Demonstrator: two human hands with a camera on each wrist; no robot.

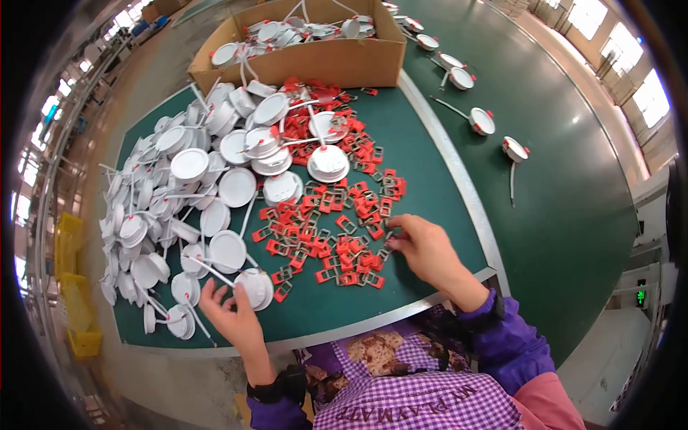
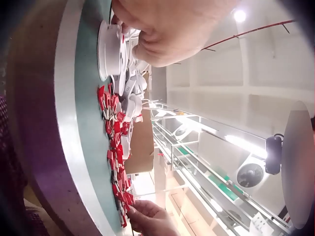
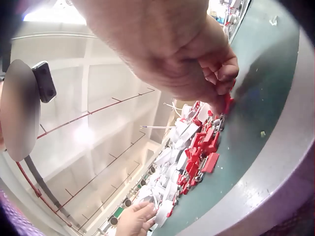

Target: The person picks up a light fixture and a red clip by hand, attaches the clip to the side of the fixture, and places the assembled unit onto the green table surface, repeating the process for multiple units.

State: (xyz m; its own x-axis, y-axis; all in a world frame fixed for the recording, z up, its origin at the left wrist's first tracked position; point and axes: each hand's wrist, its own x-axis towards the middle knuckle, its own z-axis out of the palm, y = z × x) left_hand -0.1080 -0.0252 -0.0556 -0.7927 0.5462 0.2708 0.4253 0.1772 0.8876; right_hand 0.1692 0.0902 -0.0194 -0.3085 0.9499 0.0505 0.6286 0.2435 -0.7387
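White round lamps point(image 1: 190, 165) with cables are heaped on the left of the green table; red clips with metal frames point(image 1: 351, 251) lie spread to their right. At the front edge of the heap, my left hand point(image 1: 233, 319) has its fingers apart, the thumb beside a white lamp point(image 1: 256, 289) and a white cable near the fingertips. In the left wrist view this hand point(image 2: 165, 32) is above a lamp point(image 2: 110, 51). My right hand point(image 1: 433, 258) pinches a red clip point(image 3: 228, 102) at the right edge of the clips; its fingertips partly hide it.
A cardboard box point(image 1: 308, 63) of more lamps stands at the back. A metal edge point(image 1: 459, 168) separates this table from a green surface point(image 1: 566, 215) on the right, where several lamps point(image 1: 481, 122) lie in a line. Yellow crates point(image 1: 72, 287) are at the far left.
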